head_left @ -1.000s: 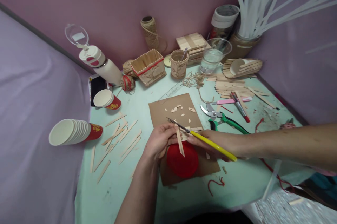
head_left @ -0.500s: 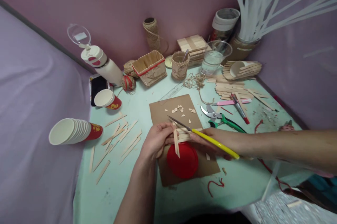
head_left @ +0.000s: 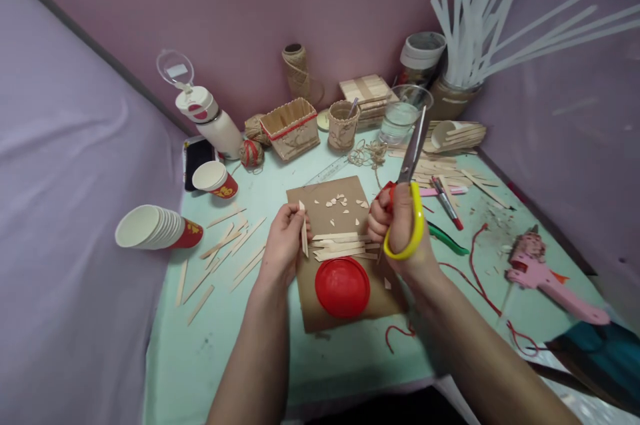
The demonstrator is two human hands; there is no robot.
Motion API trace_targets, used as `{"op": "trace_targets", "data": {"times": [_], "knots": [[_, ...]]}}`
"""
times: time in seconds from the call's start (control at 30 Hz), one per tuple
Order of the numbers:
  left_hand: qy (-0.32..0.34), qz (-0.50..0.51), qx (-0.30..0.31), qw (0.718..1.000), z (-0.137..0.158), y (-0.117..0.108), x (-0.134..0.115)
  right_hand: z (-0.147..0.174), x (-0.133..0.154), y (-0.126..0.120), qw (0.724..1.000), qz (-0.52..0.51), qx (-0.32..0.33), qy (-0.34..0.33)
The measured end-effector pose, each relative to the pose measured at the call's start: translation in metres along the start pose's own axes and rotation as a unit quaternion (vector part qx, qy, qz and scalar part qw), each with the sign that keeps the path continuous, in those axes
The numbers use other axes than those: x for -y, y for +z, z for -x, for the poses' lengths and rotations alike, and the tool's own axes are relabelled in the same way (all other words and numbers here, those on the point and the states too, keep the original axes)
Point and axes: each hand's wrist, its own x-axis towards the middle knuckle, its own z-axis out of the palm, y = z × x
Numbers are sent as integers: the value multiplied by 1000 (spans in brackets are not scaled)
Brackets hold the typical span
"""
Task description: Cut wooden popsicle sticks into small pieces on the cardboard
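My left hand [head_left: 284,238] pinches a flat wooden craft stick [head_left: 305,233], held near upright over the left side of a brown cardboard sheet [head_left: 320,205]. In my right hand [head_left: 400,218] are scissors [head_left: 413,152], gripped by their yellow loop, with the blades pointing up and pressed together or nearly so. Between the hands, a small row of craft sticks [head_left: 340,248] with slanted ends lies on the cardboard. Just below them is a round red lid [head_left: 343,287]. Several small teardrop-shaped wood chips [head_left: 337,201] are scattered on the cardboard's upper part.
Loose sticks [head_left: 215,258] and stacked paper cups [head_left: 153,228] lie at left. Behind stand a white bottle [head_left: 223,132], a stick basket [head_left: 293,135] and a plastic cup of water [head_left: 397,122]. Right are green-handled pruners [head_left: 447,237], a marker [head_left: 447,202] and a pink glue gun [head_left: 550,278].
My right hand has lifted off the row of sticks and turned the scissors from lying across it to blades up. My left hand has shifted left with its stick, leaving the row on the cardboard.
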Motion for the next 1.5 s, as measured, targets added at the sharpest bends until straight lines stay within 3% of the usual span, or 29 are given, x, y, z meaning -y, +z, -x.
{"op": "trace_targets", "data": {"times": [0.1, 0.27, 0.53, 0.67, 0.73, 0.9, 1.07, 1.2, 1.33, 1.5], "knots": [[49, -78, -6, 996, 0, 3, 3, -7, -20, -3, 998, -23, -45, -34], [95, -200, -22, 975, 3, -8, -8, -15, -25, -9, 992, -31, -76, -93], [4, -92, -20, 996, 46, -90, -25, -9, -25, -13, 996, -17, -40, -82], [-51, -165, -48, 984, 76, -116, -14, -5, -24, -11, 996, -2, -25, -84], [-52, -236, -51, 969, 84, -117, -8, -2, -23, -11, 997, 2, -20, -76], [34, -357, -83, 930, 89, -102, 4, 3, -20, -13, 999, -2, -4, -49], [59, -347, -56, 934, 91, -98, 8, 5, -20, -16, 999, -5, -6, -48], [45, -312, -141, 939, 85, -118, -2, 5, -19, -14, 999, -14, -2, -43], [80, -332, -217, 914, 68, -135, -11, 5, -18, -13, 999, -19, 2, -34], [100, -455, -159, 870, 41, -116, -8, 4, -20, -14, 999, -14, 1, -45]]}}
